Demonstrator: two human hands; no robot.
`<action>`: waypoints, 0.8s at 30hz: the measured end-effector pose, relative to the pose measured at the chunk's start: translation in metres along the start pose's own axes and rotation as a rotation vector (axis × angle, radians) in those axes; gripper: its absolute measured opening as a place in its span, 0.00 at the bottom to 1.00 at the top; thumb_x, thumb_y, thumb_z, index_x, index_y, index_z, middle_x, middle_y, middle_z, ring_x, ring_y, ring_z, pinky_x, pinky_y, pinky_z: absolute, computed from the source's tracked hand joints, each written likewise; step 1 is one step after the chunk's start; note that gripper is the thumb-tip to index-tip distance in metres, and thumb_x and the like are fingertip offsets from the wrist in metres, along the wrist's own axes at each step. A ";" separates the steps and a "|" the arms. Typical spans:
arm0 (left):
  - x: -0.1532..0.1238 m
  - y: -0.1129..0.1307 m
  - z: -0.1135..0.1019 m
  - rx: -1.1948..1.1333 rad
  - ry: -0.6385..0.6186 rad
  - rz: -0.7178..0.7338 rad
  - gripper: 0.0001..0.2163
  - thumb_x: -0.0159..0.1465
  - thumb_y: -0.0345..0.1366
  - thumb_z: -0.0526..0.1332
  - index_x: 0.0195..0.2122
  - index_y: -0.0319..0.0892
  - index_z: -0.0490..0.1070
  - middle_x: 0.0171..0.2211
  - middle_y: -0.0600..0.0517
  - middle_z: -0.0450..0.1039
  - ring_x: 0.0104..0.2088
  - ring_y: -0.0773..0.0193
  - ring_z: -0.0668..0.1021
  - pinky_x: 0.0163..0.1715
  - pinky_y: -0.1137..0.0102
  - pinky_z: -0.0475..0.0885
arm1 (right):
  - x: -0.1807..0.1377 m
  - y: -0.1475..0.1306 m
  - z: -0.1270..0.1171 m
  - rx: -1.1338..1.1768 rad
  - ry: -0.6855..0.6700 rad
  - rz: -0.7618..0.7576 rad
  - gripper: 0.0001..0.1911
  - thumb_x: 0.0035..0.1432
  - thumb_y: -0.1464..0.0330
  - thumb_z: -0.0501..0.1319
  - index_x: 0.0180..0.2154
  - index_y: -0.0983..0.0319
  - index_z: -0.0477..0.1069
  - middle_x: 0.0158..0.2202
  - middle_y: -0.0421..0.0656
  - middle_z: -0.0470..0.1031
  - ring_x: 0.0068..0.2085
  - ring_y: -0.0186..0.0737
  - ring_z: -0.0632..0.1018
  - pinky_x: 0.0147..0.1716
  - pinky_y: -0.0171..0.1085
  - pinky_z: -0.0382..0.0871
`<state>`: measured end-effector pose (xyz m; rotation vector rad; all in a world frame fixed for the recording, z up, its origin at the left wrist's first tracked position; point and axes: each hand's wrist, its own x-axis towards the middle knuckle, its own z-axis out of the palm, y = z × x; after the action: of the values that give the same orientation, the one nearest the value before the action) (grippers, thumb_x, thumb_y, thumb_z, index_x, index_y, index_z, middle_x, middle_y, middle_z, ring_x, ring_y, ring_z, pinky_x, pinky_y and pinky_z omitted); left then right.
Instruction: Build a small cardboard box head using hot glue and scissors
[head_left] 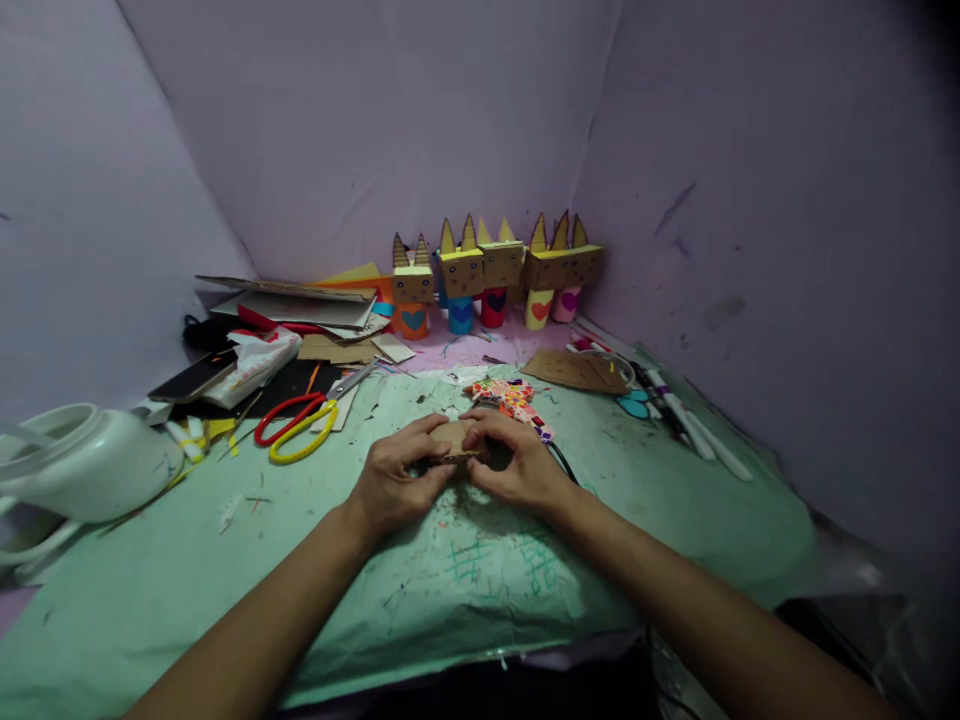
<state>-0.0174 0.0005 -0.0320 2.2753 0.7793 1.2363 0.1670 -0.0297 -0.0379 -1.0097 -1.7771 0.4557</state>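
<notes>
Between my two hands, near the middle of the table, is a small piece of brown cardboard (pixel 452 436). My left hand (pixel 397 475) pinches its left side between thumb and fingers. On the right side, my right hand (pixel 517 460) grips it with thumb and fingertips curled round the edge. Part of the cardboard is hidden behind my fingers. Just beyond my right hand lies a patterned orange and pink thing (pixel 506 395), and a dark cable (pixel 561 460) runs beside it. Scissors (pixel 300 425) with red and yellow handles lie to the left of my left hand.
Several cardboard-headed animal figures (pixel 461 275) stand along the back wall. A white watering can (pixel 97 465) is at the left, near stacked cardboard and paper (pixel 300 300). A curved cardboard piece (pixel 574 370) and several pens (pixel 679 410) lie at the right on the green cover (pixel 360 620).
</notes>
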 end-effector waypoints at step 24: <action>0.045 0.022 -0.019 -0.491 0.105 -0.670 0.10 0.43 0.37 0.68 0.25 0.37 0.73 0.21 0.53 0.73 0.23 0.66 0.74 0.24 0.72 0.68 | 0.046 -0.006 0.001 0.594 0.005 0.560 0.12 0.40 0.64 0.65 0.29 0.61 0.68 0.22 0.35 0.67 0.24 0.34 0.68 0.23 0.32 0.60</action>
<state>-0.0073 0.0158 0.0182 1.3985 1.0260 1.0671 0.1565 0.0039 -0.0073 -1.0490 -1.2053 1.2422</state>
